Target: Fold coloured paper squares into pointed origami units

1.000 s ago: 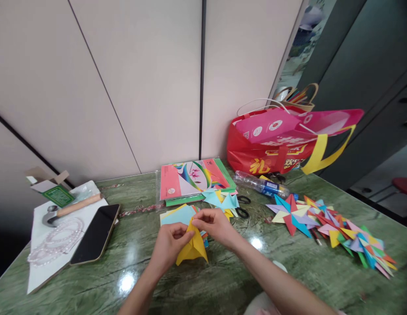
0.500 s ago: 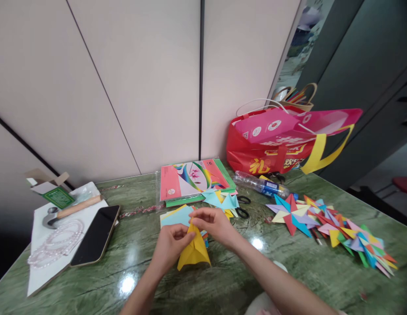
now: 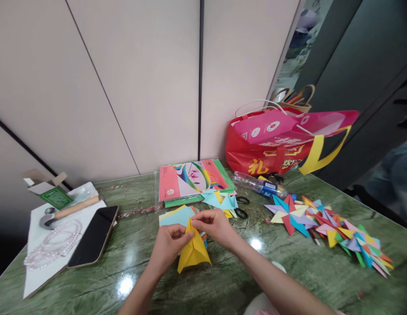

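A yellow sheet of origami paper point(image 3: 194, 254), partly folded to a point at its top, is held upright above the table. My left hand point(image 3: 169, 245) pinches its left side between thumb and fingers. Near the pointed tip, my right hand point(image 3: 216, 226) grips the paper's right side, fingers closed. Just behind the hands lies a stack of coloured paper sheets point(image 3: 179, 216), partly hidden by them. Light blue and yellow folded pieces point(image 3: 219, 199) rest beside it, next to black-handled scissors point(image 3: 242, 212).
Finished paper stars point(image 3: 290, 214) spread along the right. A plastic bottle point(image 3: 261, 186) lies before a red gift bag point(image 3: 269, 148). Packs of paper point(image 3: 192, 179) sit against the wall. At left are a phone point(image 3: 93, 236), a hammer point(image 3: 72, 210), beads point(image 3: 59, 240) and a small box point(image 3: 52, 194).
Both hands keep hold of the yellow paper, and its tip now shows more clearly between the fingers. The view has shifted slightly.
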Demonstrator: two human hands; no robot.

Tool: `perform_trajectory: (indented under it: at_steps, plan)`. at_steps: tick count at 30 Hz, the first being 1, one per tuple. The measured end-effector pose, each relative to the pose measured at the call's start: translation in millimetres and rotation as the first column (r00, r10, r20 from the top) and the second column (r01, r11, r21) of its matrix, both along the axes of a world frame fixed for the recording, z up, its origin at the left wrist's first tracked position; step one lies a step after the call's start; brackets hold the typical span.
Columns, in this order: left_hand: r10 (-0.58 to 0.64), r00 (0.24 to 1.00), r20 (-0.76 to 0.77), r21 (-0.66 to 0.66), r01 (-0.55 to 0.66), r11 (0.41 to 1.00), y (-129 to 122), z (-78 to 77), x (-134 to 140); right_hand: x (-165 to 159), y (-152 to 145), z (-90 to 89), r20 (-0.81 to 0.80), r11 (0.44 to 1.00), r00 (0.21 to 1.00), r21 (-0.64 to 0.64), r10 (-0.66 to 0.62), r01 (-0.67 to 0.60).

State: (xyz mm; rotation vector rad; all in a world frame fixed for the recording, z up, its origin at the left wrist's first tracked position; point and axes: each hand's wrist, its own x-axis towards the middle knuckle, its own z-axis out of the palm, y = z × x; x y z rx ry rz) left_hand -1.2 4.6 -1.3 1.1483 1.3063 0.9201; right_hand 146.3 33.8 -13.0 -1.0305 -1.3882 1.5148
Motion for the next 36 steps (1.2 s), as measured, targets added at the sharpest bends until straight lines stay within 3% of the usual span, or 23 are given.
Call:
perform_trajectory:
  at_steps: [4,10,19,27,36]
  plan:
    - [0.002,1.0,0.01,-0.014,-0.002,1.0,-1,1.0,0,0,1,-2.5,0.031,0.996,0.999,0.093,-0.007,0.004]
    - [0.013,0.999,0.039,-0.08,-0.01,0.997,-1,1.3,0,0,0,-0.4,0.114,0.993,0.993,0.119,-0.024,0.01]
    - [-0.008,1.0,0.013,-0.084,0.009,0.996,-2,1.5,0,-2,3,-8.5,-0.054,0.997,0.999,0.074,0.009,-0.005]
    - [0.038,0.997,0.066,-0.109,-0.03,0.994,0,0.8,-4,10,4,-12.1,0.063,0.966,0.971,0.105,0.229,-0.235]
    - [0.046,0.998,0.042,-0.147,-0.039,0.988,1,-2.2,-5,9,4,-13.3,0.054,0.973,0.979,0.114,0.196,-0.201]
